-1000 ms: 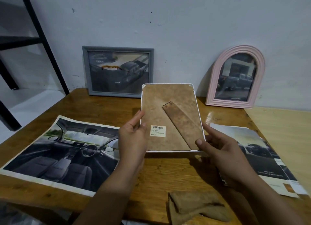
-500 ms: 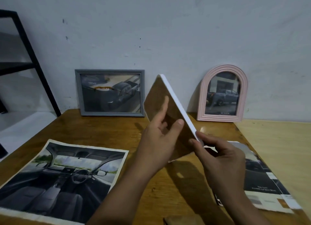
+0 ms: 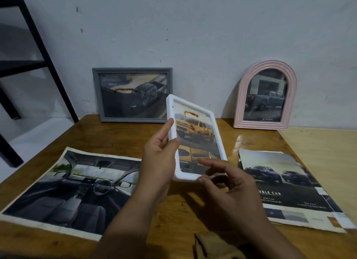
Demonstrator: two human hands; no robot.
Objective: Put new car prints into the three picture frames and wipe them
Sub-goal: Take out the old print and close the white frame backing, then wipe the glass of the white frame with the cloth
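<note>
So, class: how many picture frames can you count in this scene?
3: a grey frame and a pink arched frame leaning against the wall, and a white frame held in the left hand.

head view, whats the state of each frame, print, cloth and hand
white rectangular frame: held tilted, yellow truck print inside
grey rectangular frame: leaning on wall, filled
pink arched frame: leaning, filled
interior print: flat
brochure: flat
brown cloth: crumpled
left hand: gripping frame
right hand: open
</note>
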